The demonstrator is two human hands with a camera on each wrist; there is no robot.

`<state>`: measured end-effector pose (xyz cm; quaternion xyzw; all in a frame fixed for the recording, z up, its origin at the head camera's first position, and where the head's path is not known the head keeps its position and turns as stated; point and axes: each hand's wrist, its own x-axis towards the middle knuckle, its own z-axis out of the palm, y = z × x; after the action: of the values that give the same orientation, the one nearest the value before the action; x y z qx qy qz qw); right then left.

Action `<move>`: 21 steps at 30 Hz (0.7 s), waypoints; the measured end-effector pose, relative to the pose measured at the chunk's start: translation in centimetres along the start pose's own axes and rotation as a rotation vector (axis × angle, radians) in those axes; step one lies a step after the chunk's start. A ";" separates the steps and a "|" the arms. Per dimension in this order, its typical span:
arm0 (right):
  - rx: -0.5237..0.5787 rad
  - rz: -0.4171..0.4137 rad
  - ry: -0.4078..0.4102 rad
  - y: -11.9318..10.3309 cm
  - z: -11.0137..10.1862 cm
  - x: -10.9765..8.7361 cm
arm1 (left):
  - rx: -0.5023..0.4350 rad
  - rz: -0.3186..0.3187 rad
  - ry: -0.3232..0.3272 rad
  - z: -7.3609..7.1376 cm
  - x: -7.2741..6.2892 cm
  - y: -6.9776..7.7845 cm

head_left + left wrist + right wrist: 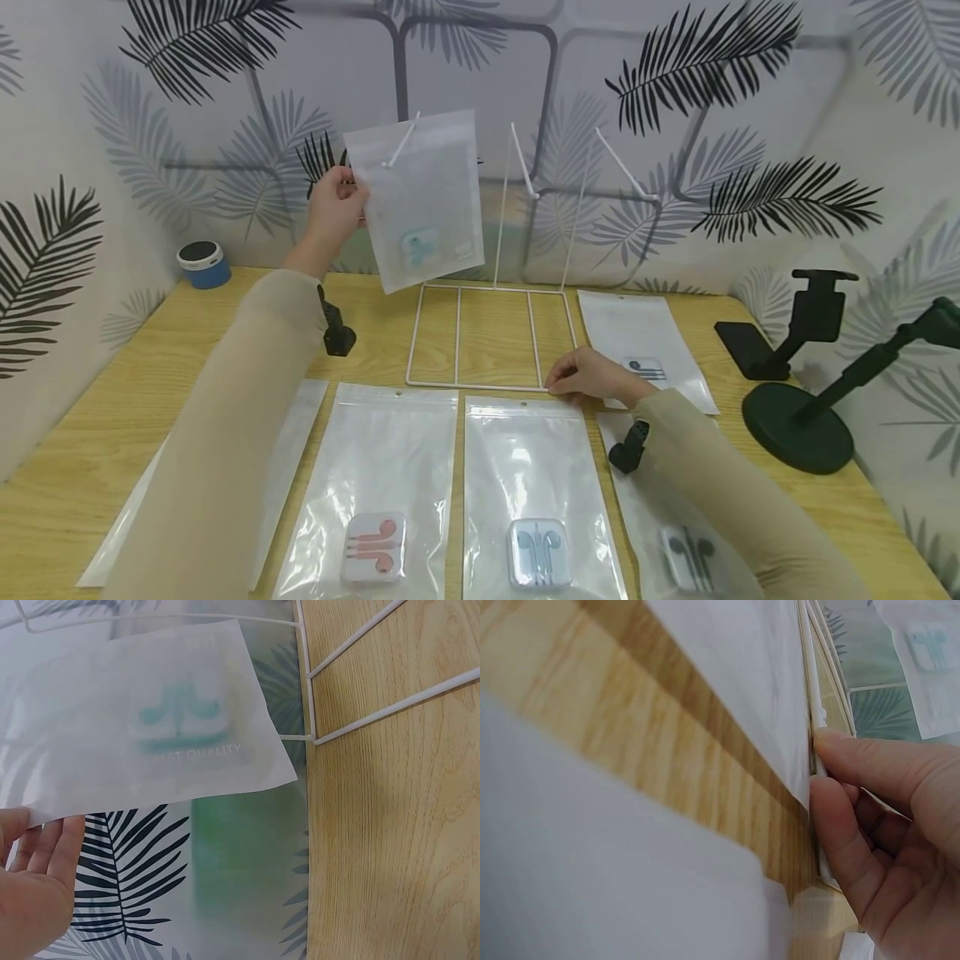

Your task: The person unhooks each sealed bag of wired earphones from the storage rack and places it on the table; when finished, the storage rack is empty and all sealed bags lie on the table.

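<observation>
My left hand [335,204] pinches the left edge of a white zip bag [431,196] that hangs tilted on the left prong of a white wire rack [487,387]. Cased green earphones [180,712] show faintly through the bag near its bottom, with printed lettering below them in the left wrist view. The prong's tip sticks out in front of the bag near its top. Down at the rack's base, my right hand [588,375] grips the front wire near its right corner between thumb and fingers. Two other prongs [626,167] carry nothing.
Before the rack lie several bags: one with pink earphones [374,547], one with pale blue earphones [540,553], one with dark earphones [688,558]. Another bag [645,321] lies right of the rack. A blue-white cylinder [204,265] stands back left, a dark stand [798,429] right.
</observation>
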<state>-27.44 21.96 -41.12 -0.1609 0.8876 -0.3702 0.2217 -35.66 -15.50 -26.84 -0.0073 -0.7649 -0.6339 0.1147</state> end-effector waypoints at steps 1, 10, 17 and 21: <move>0.000 0.001 0.001 0.0 0.0 0.0 | 0.001 0.001 0.003 0.0 0.0 0.0; 0.006 0.010 -0.003 0.2 0.1 0.2 | -0.033 0.002 0.020 -0.1 -0.2 0.2; 0.008 0.022 0.001 -0.1 0.0 0.1 | -0.056 0.013 0.013 -0.6 -0.4 0.1; 0.010 0.020 -0.002 0.0 -0.1 0.1 | -0.064 0.008 0.011 -0.9 -0.6 0.0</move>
<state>-27.53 21.94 -41.06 -0.1515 0.8869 -0.3725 0.2272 -34.96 -16.30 -26.76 -0.0107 -0.7437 -0.6574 0.1210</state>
